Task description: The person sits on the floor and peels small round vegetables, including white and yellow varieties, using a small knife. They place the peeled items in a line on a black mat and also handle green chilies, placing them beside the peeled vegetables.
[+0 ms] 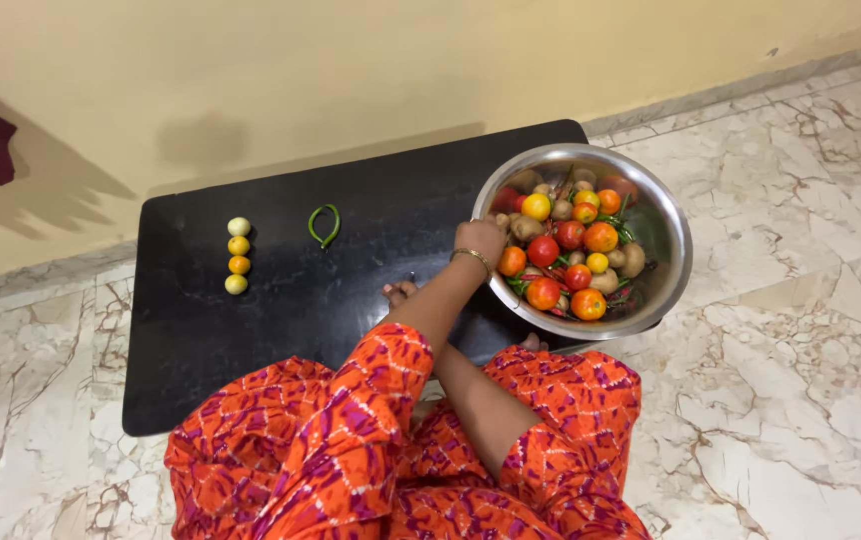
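Lemons [238, 256], four small ones, lined in a short column at left on black stone slab [281, 310], itself set on veined marble floor [801, 380] against cream wall [351, 70]. Curled green chilli [325, 225] just right of them, well apart from everything else. Left hand [482, 237], gold bangle [472, 256] at wrist, reaching over near rim of steel bowl [663, 215], fingers dipped among its contents; grip not discernible. Right hand hidden beneath bowl's edge; state impossible to tell. Tomatoes [571, 262], red, orange and yellow, heaped with small potatoes [632, 259] and more chillies, bowl resting on slab's right end.
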